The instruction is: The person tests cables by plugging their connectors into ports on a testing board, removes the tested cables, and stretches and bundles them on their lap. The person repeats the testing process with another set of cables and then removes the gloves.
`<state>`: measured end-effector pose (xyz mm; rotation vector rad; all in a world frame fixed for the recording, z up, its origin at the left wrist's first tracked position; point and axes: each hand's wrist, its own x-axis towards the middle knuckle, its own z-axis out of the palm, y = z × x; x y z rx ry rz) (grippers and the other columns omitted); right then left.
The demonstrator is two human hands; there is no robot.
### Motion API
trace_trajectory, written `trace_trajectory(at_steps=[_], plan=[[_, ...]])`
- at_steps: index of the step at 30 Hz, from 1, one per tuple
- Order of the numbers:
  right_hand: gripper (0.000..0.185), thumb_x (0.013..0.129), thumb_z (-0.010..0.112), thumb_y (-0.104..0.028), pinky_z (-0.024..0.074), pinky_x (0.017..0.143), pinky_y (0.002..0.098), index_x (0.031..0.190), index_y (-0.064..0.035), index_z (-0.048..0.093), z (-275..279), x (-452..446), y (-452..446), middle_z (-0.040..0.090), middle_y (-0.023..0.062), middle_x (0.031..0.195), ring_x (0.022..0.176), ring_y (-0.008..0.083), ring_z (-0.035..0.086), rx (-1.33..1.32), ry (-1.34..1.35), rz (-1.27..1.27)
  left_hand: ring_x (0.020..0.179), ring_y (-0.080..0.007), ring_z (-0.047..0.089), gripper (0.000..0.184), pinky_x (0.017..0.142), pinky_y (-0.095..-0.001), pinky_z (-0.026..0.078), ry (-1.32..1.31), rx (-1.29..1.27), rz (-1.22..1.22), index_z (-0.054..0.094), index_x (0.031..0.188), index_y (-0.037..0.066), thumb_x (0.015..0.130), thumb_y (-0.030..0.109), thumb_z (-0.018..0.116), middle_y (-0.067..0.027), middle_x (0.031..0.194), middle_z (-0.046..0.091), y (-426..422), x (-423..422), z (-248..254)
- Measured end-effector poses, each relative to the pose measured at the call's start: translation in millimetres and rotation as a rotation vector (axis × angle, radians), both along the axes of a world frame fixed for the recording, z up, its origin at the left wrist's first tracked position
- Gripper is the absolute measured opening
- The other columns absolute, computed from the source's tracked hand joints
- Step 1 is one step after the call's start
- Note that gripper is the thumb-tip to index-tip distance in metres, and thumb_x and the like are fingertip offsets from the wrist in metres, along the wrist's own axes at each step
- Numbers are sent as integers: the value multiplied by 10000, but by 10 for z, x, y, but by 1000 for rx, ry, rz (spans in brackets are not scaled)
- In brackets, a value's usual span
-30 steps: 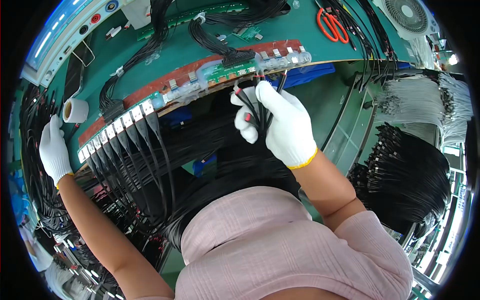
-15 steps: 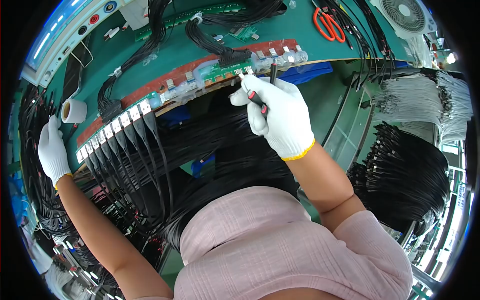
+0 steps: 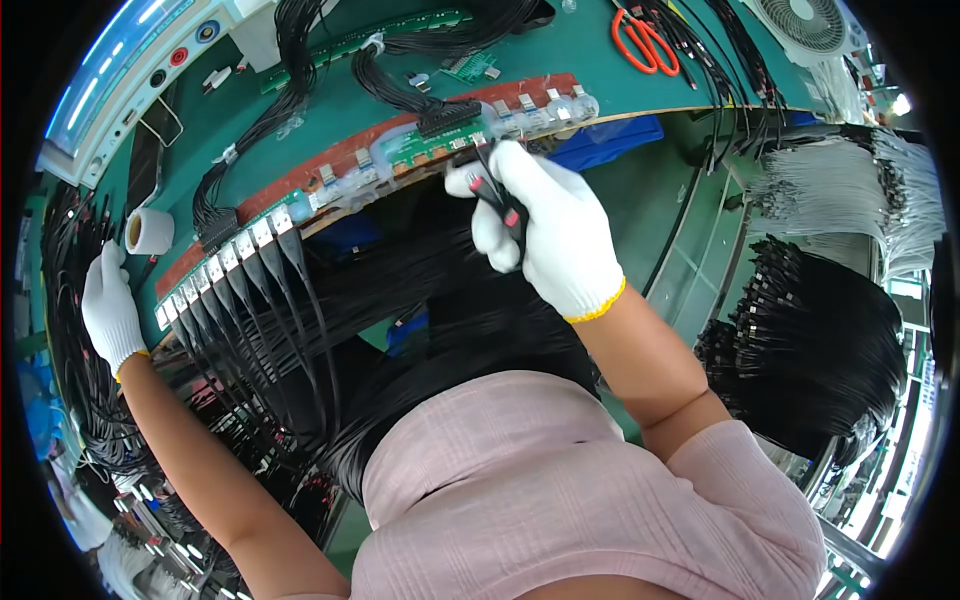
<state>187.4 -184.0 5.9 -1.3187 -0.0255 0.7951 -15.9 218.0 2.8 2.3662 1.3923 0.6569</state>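
My right hand (image 3: 560, 225), in a white knitted glove with a yellow cuff, is closed around black cables with red-marked plug ends (image 3: 492, 200). It hovers just in front of the green circuit board section (image 3: 430, 145) of a long test strip. In a similar glove, my left hand (image 3: 110, 305) lies with its fingers stretched out over a bundle of black cables (image 3: 68, 260) at the far left. Beside its fingertips stands a white tape roll (image 3: 150, 231). Several black cables with flat metal plugs (image 3: 247, 243) sit in a row along the strip's left part.
A white instrument (image 3: 130, 85) stands at the back left. Orange-handled scissors (image 3: 645, 42) and a small fan (image 3: 803, 22) are at the back right. Hanging bundles of black cables (image 3: 820, 340) and grey cables (image 3: 815, 190) are to my right; more black cables cross my lap.
My right hand has drawn slightly back from the board, and the cables in it have turned. My left hand has shifted only slightly, along with a small shift of the view.
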Motion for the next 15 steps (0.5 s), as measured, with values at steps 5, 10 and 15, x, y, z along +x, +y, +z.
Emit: trace_trajectory(at_steps=[5, 10, 15], plan=[[309, 924, 534, -224, 293, 385, 229, 900, 69, 630, 38, 66, 16, 561, 71, 633, 419, 93, 417, 52, 61, -25, 662, -83, 455, 415, 638, -249, 377, -57, -5, -2, 677, 1014, 10, 940, 391, 528, -9, 725, 536, 49, -16, -57], [303, 895, 587, -282, 385, 446, 203, 910, 15, 648, 103, -184, -18, 617, 56, 740, 524, 62, 466, -115, 89, 52, 650, -64, 430, 398, 610, -237, 356, -76, -10, 8, 686, 1018, 17, 937, 379, 541, 12, 718, 523, 6, 4, -27], [345, 917, 571, -325, 317, 403, 205, 882, 11, 638, 79, 78, 74, 628, 48, 757, 482, 53, 446, -74, 10, 192, 644, -58, 421, 390, 606, -228, 351, -141, -61, 15, 694, 1027, 25, 935, 375, 549, 22, 724, 528, 13, 0, -52]])
